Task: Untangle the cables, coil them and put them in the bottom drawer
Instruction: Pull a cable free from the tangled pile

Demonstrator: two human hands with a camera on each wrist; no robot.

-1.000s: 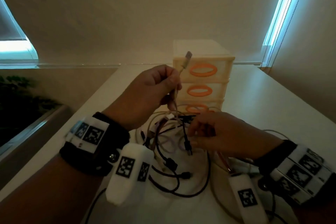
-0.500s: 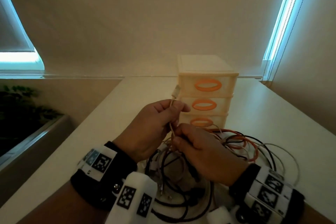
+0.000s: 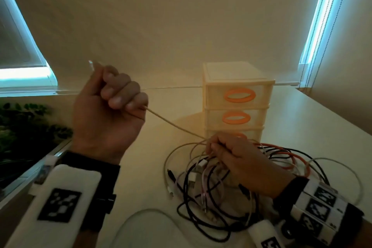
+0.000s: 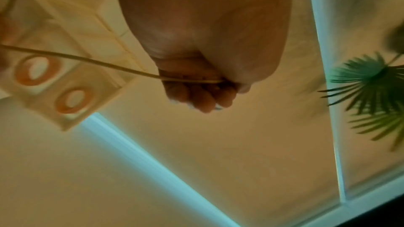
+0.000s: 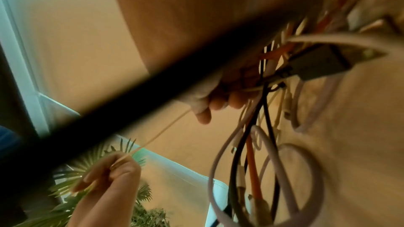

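My left hand (image 3: 112, 106) is raised at the left, fist closed round a thin cream cable (image 3: 175, 126), whose plug end (image 3: 91, 65) sticks out above the knuckles. The cable runs taut down and right to my right hand (image 3: 231, 153), which pinches it over a tangle of black, white, pink and orange cables (image 3: 211, 187) on the table. In the left wrist view, the cream cable (image 4: 87, 60) enters the curled fingers (image 4: 196, 96). The right wrist view shows the same cable (image 5: 166, 127) stretched between both hands. The cream drawer unit (image 3: 237, 98) with orange handles stands behind the tangle; its bottom drawer (image 3: 255, 133) is mostly hidden.
The white table (image 3: 145, 177) stretches left and right of the tangle. A wall stands behind the drawer unit. Bright window strips (image 3: 320, 16) light both sides. Green plants (image 3: 22, 123) sit beyond the table's left edge. A white cable loop (image 3: 141, 215) lies near the front.
My left hand has swung up and to the left, drawing the cream cable out taut. My right hand stays low on the tangle, holding the cable there.
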